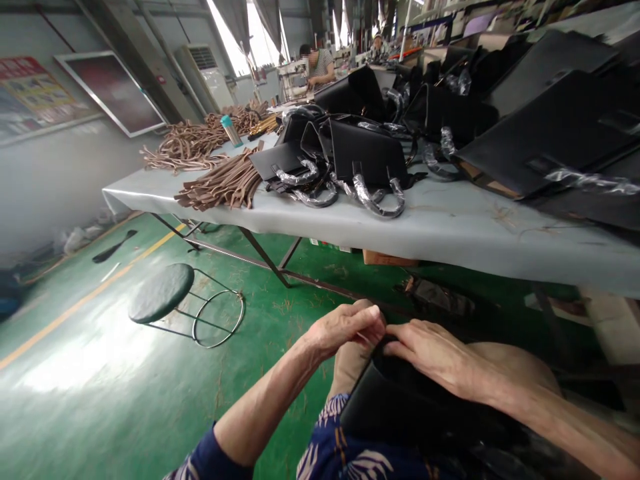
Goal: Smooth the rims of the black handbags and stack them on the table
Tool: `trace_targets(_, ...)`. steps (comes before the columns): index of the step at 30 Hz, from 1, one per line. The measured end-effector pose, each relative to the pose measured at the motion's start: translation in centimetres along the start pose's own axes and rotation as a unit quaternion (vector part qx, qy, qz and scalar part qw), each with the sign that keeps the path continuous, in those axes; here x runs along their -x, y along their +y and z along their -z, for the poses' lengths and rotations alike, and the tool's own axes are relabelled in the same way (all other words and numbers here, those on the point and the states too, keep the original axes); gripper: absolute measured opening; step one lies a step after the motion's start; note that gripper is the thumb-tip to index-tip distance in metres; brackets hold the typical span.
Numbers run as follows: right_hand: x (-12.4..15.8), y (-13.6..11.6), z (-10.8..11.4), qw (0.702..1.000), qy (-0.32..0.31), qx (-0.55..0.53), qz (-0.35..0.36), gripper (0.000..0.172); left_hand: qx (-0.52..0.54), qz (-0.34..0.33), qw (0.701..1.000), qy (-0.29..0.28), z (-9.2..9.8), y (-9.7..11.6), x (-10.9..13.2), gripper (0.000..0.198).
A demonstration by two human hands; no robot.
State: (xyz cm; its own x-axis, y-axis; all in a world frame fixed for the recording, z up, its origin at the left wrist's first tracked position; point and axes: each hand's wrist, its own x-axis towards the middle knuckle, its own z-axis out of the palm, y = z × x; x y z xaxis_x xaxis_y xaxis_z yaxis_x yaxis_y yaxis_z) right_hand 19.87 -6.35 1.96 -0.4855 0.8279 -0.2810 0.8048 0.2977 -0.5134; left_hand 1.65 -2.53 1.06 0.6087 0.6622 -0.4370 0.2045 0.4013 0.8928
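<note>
HEAD VIEW

Black bag [400, 407]
- Location: on the lap, bottom centre-right of frame, below and short of the table edge.
- Finish: matte black, smooth, leather-like.
- Attitude: broad flat face turned up toward the camera, top edge raised and pointing away from the body.
- Lower right portion: dark and blurred, fittings not discernible.

Left hand [350, 327]
- Position: at the top edge of the black bag, left of its middle.
- State: fingers curled tight, thumb against fingertips, pinched closed on a small section of that edge.

Right hand [430, 357]
- Position: laid over the same top edge, fingertips touching those of the left hand.
- State: fingers nearly straight, held together, pointing left, with the thumb hidden underneath. Gripping or merely pressing: cannot tell.

Surroundings
- Table [450, 233]: pale grey cover, spanning the upper frame, well apart from both hands.
- Handbags [367, 157]: black, on the table, leaning together, with handles wrapped in clear film.
- Brown straps [225, 183]: heaped on the table just left of the handbags.
- Bottle [231, 130]: teal, upright, behind the straps.
- Box [387, 258]: cardboard, under the table.
- Stool [160, 292]: round dark seat, metal foot ring, on the green floor [100, 373] left of the hands.
- Person [320, 63]: in a striped top at the far end of the table.
</note>
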Motion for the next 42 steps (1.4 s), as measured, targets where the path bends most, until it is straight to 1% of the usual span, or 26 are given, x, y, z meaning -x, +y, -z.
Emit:
trace_targets(2,0.2,-0.5,0.1,1.000,-0.011,0.010,-0.016,0.037,-0.018,-0.041,0.998,0.033,0.0,0.0,1.0,0.058)
trace_targets(4,0.3,-1.1,0.4,0.998,-0.019,0.027,-0.049,0.038,-0.077,-0.070,0.991,0.086,-0.4,-0.1,2.2,0.053)
trace_targets(6,0.0,-1.5,0.9,0.997,-0.020,0.040,-0.066,0.037,-0.132,-0.075,0.980,0.132,-1.2,-0.2,3.4,0.049)
trace_targets(8,-0.7,-1.6,1.5,0.996,-0.013,0.047,-0.076,0.035,-0.165,-0.075,0.968,0.175,-2.0,-0.1,4.2,0.050)
trace_targets(10,-1.6,-1.5,2.3,0.993,0.012,0.068,-0.099,0.032,-0.180,-0.079,0.955,0.221,-2.7,0.4,4.3,0.058)
trace_targets(12,-2.7,-1.6,3.4,0.984,0.037,0.109,-0.135,0.031,-0.182,-0.083,0.944,0.263,-3.1,1.3,3.6,0.069)
trace_targets(14,-3.5,-1.9,4.6,0.973,0.057,0.150,-0.164,0.029,-0.163,-0.086,0.943,0.276,-3.0,2.1,2.3,0.079)
trace_targets(16,-4.0,-2.4,5.6,0.964,0.080,0.179,-0.179,0.029,-0.134,-0.092,0.952,0.260,-2.7,2.5,0.9,0.082)
trace_targets(18,-4.1,-2.8,6.0,0.957,0.104,0.200,-0.184,0.028,-0.114,-0.105,0.958,0.240,-2.1,2.4,-0.6,0.077)
trace_targets(21,-3.8,-3.0,6.0,0.948,0.128,0.223,-0.189,0.027,-0.105,-0.124,0.960,0.227,-1.1,1.7,-2.0,0.071)
trace_targets(23,-3.4,-3.0,6.2,0.944,0.134,0.234,-0.190,0.026,-0.115,-0.122,0.965,0.201,-0.4,1.9,-2.3,0.066)
trace_targets(26,-2.7,-3.1,7.5,0.941,0.134,0.245,-0.190,0.024,-0.154,-0.095,0.975,0.130,0.7,3.8,-1.5,0.059)
trace_targets(28,-2.2,-3.1,8.6,0.949,0.115,0.228,-0.184,0.024,-0.190,-0.077,0.975,0.086,1.5,5.5,-0.6,0.053)
trace_targets(30,-1.9,-3.0,9.0,0.969,0.062,0.166,-0.172,0.030,-0.232,-0.050,0.970,0.059,2.2,6.4,0.0,0.048)
trace_targets(31,-1.8,-2.9,8.8,0.978,0.026,0.124,-0.166,0.033,-0.244,-0.027,0.968,0.050,2.5,6.3,0.2,0.048)
trace_targets(33,-1.8,-2.2,7.4,0.986,-0.034,0.046,-0.157,0.035,-0.236,0.023,0.971,0.037,2.9,5.1,0.2,0.051)
trace_targets(34,-1.9,-1.8,6.4,0.987,-0.049,0.021,-0.154,0.034,-0.218,0.042,0.975,0.031,3.0,4.1,0.2,0.053)
trace_targets(36,-2.0,-0.9,4.2,0.987,-0.057,-0.014,-0.150,0.031,-0.177,0.061,0.982,0.022,3.1,1.9,0.1,0.054)
trace_targets(38,-2.1,-0.1,2.6,0.986,-0.053,-0.034,-0.152,0.031,-0.147,0.068,0.987,0.019,3.0,0.2,0.1,0.052)
trace_targets(39,-2.2,0.1,2.2,0.987,-0.043,-0.041,-0.153,0.031,-0.138,0.069,0.988,0.019,2.9,-0.2,0.1,0.050)
trace_targets(42,-2.3,0.2,2.4,0.989,-0.004,-0.057,-0.133,0.018,-0.121,0.064,0.991,0.013,3.0,-0.4,0.0,0.047)
